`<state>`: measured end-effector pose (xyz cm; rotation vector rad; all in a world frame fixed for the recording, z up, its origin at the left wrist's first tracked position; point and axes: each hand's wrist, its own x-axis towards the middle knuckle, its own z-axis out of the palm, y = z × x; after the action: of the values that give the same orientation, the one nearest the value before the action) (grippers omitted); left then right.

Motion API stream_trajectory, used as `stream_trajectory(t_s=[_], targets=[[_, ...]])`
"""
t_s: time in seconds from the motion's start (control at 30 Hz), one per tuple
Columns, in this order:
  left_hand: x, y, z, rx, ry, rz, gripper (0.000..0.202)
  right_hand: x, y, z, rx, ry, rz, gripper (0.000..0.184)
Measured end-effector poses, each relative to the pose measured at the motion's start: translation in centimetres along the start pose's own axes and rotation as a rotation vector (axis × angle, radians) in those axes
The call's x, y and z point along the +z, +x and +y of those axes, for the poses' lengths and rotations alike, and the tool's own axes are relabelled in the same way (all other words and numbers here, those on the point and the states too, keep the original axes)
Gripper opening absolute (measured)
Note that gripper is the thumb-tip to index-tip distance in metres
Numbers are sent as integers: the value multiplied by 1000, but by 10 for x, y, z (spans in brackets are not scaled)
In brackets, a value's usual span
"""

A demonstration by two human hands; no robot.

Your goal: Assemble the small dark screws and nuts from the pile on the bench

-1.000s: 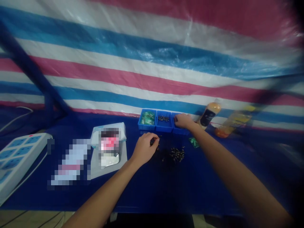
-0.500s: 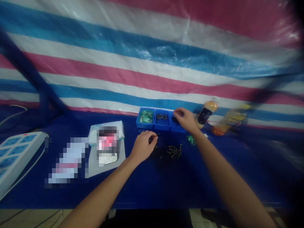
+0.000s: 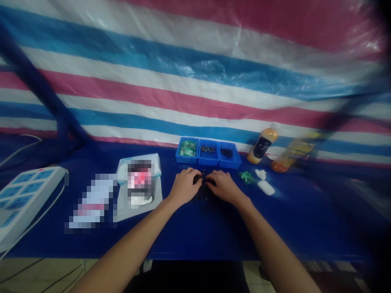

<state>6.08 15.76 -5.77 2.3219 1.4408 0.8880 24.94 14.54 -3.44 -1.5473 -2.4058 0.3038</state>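
Meeting over a heap of small dark parts (image 3: 202, 184), the left hand (image 3: 184, 188) and right hand (image 3: 225, 187) lie knuckles-up on the blue table (image 3: 195, 236).

Far left of the grip sits a white power strip (image 3: 24, 195), and closer in a white sheet (image 3: 122, 211) lies just beside the left wrist. The left hand's fingers curl down onto the parts; the right hand's fingers curl in from the other side, fingertips almost touching. Whether either hand pinches a part or only covers it cannot be told. The heap lies between and under the fingertips; the parts are too small and hidden to tell their long axis or heading. Just beyond the grip stands a row of blue trays (image 3: 207, 158). Right of it lie a green piece (image 3: 246, 177) and white pieces (image 3: 265, 187), with an orange bottle (image 3: 262, 144) behind.
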Motion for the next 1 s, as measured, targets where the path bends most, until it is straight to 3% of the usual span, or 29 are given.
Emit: stream_trajectory(t_s=[0.3, 0.5, 0.67, 1.0], targets=[[-1, 1, 1, -16, -30, -11, 15, 7, 1, 8, -21, 96, 128, 21], [-5, 2, 7, 69, -113, 46, 24, 6, 2, 12, -44, 540, 305, 19], [-11, 2, 13, 176, -237, 129, 21, 7, 4, 1, 14, 1001, 262, 23], [-14, 1, 18, 243, -342, 260, 10, 2, 3, -11, 83, 1199, 225, 30]])
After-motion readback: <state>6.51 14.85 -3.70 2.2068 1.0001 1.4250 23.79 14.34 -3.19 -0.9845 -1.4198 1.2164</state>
